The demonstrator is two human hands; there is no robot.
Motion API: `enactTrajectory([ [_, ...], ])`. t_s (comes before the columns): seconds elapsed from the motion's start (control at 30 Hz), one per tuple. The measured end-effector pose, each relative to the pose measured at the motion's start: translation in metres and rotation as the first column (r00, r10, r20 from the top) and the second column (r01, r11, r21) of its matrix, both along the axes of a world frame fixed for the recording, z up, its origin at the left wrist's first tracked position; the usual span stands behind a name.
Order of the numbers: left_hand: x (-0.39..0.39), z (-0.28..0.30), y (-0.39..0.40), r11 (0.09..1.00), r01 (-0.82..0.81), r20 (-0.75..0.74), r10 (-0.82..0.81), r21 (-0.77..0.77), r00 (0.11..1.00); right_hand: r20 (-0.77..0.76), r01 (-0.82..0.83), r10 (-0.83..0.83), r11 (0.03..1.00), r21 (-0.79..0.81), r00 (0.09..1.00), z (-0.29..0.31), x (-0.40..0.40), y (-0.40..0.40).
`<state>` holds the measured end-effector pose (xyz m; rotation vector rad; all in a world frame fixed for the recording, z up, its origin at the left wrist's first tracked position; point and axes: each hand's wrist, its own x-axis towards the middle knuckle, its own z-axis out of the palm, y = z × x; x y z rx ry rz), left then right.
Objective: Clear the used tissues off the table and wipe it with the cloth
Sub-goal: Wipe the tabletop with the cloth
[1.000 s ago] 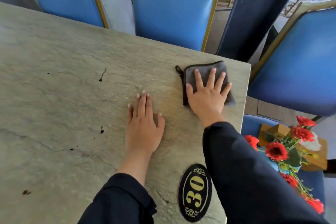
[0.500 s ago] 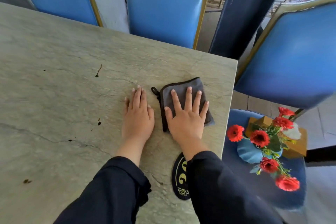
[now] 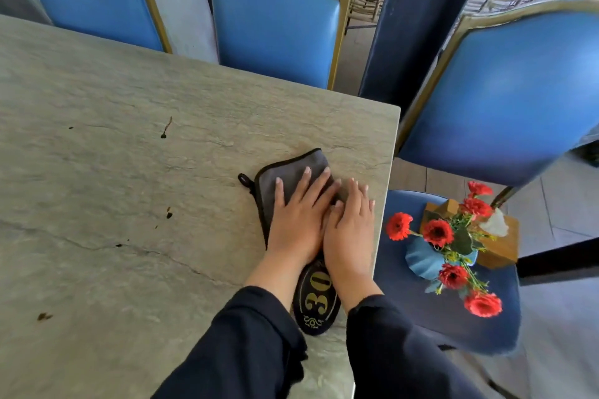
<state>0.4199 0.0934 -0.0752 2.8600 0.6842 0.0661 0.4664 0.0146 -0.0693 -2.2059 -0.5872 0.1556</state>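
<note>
Hands: two, both flat on the cloth (image 3: 293,168), side by side and touching each other. Left hand (image 3: 296,220) lies palm down, fingers straight and slightly spread, pressing the cloth's middle; it grips nothing. Right hand (image 3: 351,227) lies palm down just beside it, fingers straight and close together, over the cloth's right part, tips near the worktop's right edge; also gripping nothing. Both arms in dark sleeves.

Cloth: one, grey with dark trim and a small loop at its left corner, folded flat on the worktop (image 3: 129,204) near the right edge, a little in from the far right corner.

Writing: one oval dark plaque (image 3: 316,301) with gold "30" and a gold ornament beneath, lying on the worktop between the two wrists, near the right edge. Its top is partly hidden by the hands.

Worktop: pale stone-look surface with hairline cracks. Small dark stains (image 3: 166,129) scattered over the left half, roughly six counted; some too small to be sure of.

Chairs: three blue backs with gold frames, two along the far edge (image 3: 275,16), one at the right (image 3: 505,91). On that right chair's seat: one blue vase (image 3: 421,261) of red flowers (image 3: 437,232), about seven blooms, beside one wooden box (image 3: 499,246).
</note>
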Motion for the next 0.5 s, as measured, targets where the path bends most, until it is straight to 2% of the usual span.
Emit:
enactTrajectory([
  [0.13, -0.006, -0.004, 0.035, 0.996, -0.032, -0.012, 0.033, 0.080, 0.999, 0.075, 0.002, 0.000, 1.000, -0.024, 0.997, -0.007, 0.004, 0.003],
  [0.3, -0.034, -0.002, 0.098, 0.941, -0.333, -0.085, 0.337, 0.054, 0.938, 0.147, -0.027, 0.067, 0.966, -0.257, 0.987, -0.009, 0.004, 0.013],
  [0.4, -0.056, 0.000, 0.079, 0.953, -0.293, -0.054, 0.298, 0.082, 0.953, 0.177, 0.006, 0.073, 0.912, -0.410, 0.982, -0.007, 0.000, 0.020],
  [0.5, -0.079, -0.003, 0.052, 0.988, -0.118, -0.051, 0.124, 0.103, 0.991, 0.146, -0.004, 0.076, 0.897, -0.442, 0.986, -0.002, -0.006, 0.041],
])
